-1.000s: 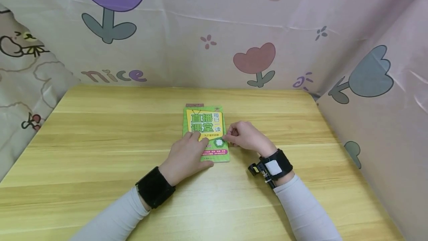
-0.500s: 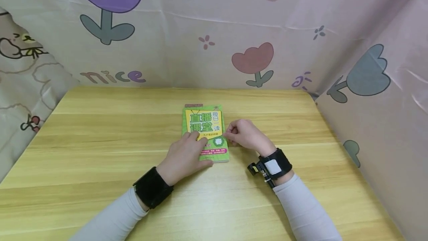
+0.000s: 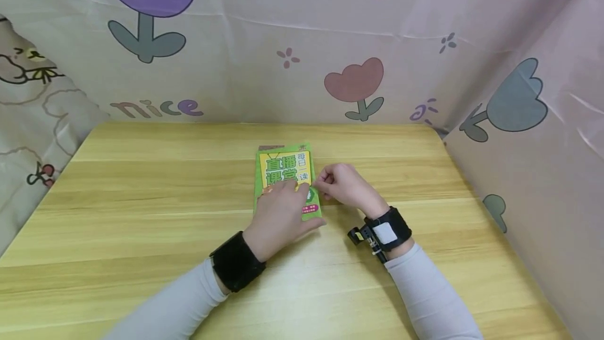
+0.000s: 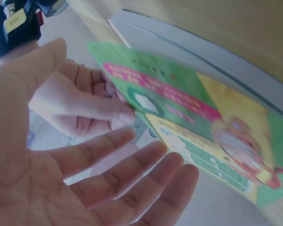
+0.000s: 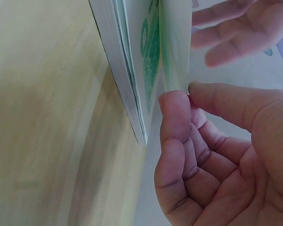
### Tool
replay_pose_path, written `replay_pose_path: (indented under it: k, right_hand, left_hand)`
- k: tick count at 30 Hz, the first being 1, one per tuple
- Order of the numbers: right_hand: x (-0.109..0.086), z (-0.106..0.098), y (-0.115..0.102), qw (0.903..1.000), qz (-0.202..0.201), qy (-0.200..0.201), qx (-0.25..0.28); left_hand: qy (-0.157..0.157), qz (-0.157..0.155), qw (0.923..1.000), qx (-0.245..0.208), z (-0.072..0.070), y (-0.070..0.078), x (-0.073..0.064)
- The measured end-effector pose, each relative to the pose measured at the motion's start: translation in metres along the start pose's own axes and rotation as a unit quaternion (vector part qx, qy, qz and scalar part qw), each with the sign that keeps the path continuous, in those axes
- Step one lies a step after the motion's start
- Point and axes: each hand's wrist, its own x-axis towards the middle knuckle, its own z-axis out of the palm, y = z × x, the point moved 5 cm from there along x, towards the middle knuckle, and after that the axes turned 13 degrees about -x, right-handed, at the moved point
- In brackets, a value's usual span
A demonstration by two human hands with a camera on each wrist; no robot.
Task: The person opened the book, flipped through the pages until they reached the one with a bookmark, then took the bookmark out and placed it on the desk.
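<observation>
A green and yellow book with Chinese lettering lies on the table. In the left wrist view its front cover stands lifted at an angle from the thick page block. My right hand pinches the cover's right edge between thumb and index finger, with the other fingers curled in. Inner pages with green print show under the cover in the right wrist view. My left hand is over the lower part of the cover, hiding some of it, fingers spread; the left wrist view shows them apart from the cover.
The wooden table reaches back to a patterned curtain, which also hangs along both sides. A brown strip shows at the book's top left edge. A black wrist camera mount sits on the right wrist.
My left hand has shifted right and lifted off the book. The cover has risen slightly at its right edge. My right hand keeps its pinch, nearly in place.
</observation>
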Motion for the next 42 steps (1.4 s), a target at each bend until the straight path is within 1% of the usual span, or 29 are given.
replay_pose_path:
  k: [2,4,7,11,14,17,20,22,28,31,33,36,39,42]
  right_hand:
    - [0.000,-0.001,-0.001,1.0000,-0.003,0.000,0.004]
    - [0.001,-0.001,-0.003,1.0000,-0.006,-0.001,0.005]
    - [0.002,-0.001,-0.005,1.0000,-0.003,-0.002,0.006]
    - [0.003,-0.001,-0.005,1.0000,-0.004,-0.001,0.005]
    - [0.004,-0.001,-0.001,0.9999,-0.012,-0.002,-0.002]
    - [0.005,0.000,0.005,0.9997,-0.017,-0.005,-0.015]
    - [0.006,0.001,0.008,0.9992,-0.020,-0.014,-0.032]
    - [0.006,0.003,0.007,0.9980,-0.028,-0.022,-0.052]
    - [0.005,0.010,-0.002,0.9893,-0.077,-0.049,-0.114]
    - [0.005,0.014,-0.007,0.9856,-0.100,-0.052,-0.126]
    - [0.004,0.016,-0.009,0.9849,-0.106,-0.054,-0.125]
    - [0.002,0.016,-0.006,0.9860,-0.096,-0.056,-0.125]
    - [0.001,0.017,-0.006,0.9868,-0.079,-0.057,-0.129]
    - [0.002,0.018,-0.008,0.9868,-0.077,-0.054,-0.131]
  left_hand:
    - [0.010,0.002,0.9999,0.012,0.002,0.004,0.001]
    - [0.011,-0.002,0.9997,0.021,0.006,0.005,0.001]
    - [0.008,-0.009,0.9995,0.028,0.010,0.004,0.000]
    - [0.005,-0.010,0.9995,0.029,0.013,0.003,-0.001]
    - [0.013,-0.002,0.9995,0.029,0.012,0.003,-0.001]
    - [0.030,0.013,0.9987,0.039,0.010,0.003,-0.001]
    - [0.051,0.027,0.9970,0.052,0.006,0.003,-0.001]
    - [0.061,0.032,0.9961,0.055,0.003,0.002,0.000]
    - [0.076,0.029,0.9959,0.040,-0.006,0.000,0.005]
    - [0.095,0.037,0.9940,0.039,-0.011,-0.001,0.007]
    - [0.111,0.045,0.9918,0.045,-0.016,-0.001,0.008]
    - [0.128,0.055,0.9892,0.045,-0.024,-0.002,0.009]
    - [0.126,0.046,0.9905,0.032,-0.037,-0.008,0.007]
    - [0.110,0.016,0.9937,0.017,-0.052,-0.018,0.002]
